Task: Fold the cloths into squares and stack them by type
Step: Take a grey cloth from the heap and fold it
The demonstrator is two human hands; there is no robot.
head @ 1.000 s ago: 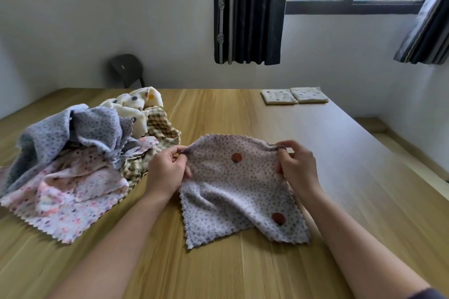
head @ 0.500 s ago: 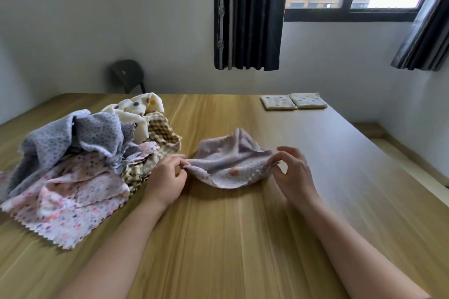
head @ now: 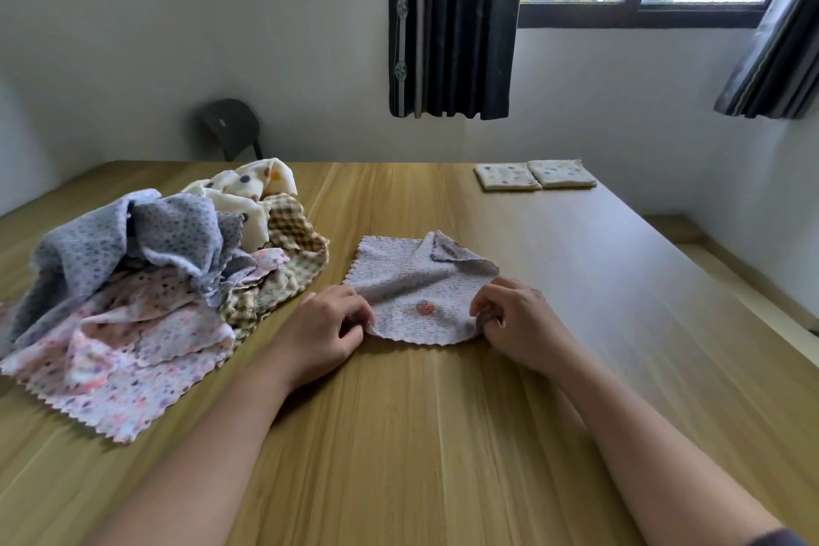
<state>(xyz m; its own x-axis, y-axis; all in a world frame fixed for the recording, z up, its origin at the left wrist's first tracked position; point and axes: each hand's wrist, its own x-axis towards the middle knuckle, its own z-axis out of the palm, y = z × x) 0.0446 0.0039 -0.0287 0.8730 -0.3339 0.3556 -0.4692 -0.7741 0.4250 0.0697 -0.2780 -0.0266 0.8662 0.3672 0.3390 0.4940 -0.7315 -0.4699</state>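
Heap of unfolded cloths (head: 146,279) at left, two folded squares (head: 507,176) far right, grey dotted cloth (head: 416,279) between, near corners pinched by left hand (head: 323,332) and right hand (head: 518,324)

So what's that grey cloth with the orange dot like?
The grey cloth looks soft and fuzzy. It is pale lilac-grey with tiny dark specks, one orange-red dot showing, and zigzag-cut edges. It lies mostly spread on the wooden table, wrinkled, with its far right corner flopped over. The left hand pinches the near left corner and the right hand pinches the near right one, so the near edge sags between them.
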